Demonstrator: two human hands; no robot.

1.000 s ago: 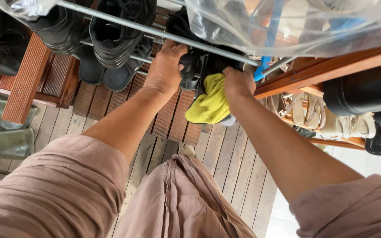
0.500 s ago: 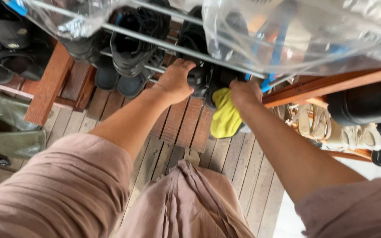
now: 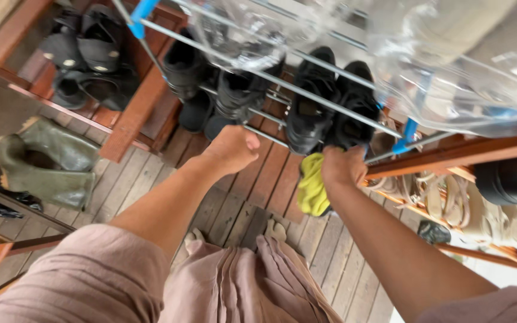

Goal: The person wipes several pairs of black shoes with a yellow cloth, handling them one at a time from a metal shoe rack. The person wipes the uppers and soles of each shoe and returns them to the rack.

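Our right hand [image 3: 343, 165] is closed around a yellow cloth [image 3: 312, 185], which is bunched in the fist and hangs down below it; the fingers are pressed together on the upper part of the cloth, just under the pair of black shoes [image 3: 330, 110] that stands on the metal shoe rack [image 3: 306, 87]. The knuckles are at the toe of the right shoe of this pair, very near or touching it; we cannot tell which. Our left hand [image 3: 234, 148] is curled into a loose fist and holds nothing that we can see; it hovers just in front of the lower rail, near another pair of dark shoes [image 3: 234, 93], and is apart from the rack. We judge that the step in hand is wiping the shoes on the rack, with the cloth at the front of the black pair. In our judgement the next move calls for the left hand to steady a shoe or the rail, so that the right hand can press the cloth on the surface without pushing the shoe off the thin bars. Further out, green rubber boots [image 3: 43, 161] lie on the wooden floor [image 3: 252, 197] at the left, dark sandals [image 3: 85, 54] rest on a wooden shelf [image 3: 133, 113], and clear plastic sheet [image 3: 450, 78] covers the top of the rack.
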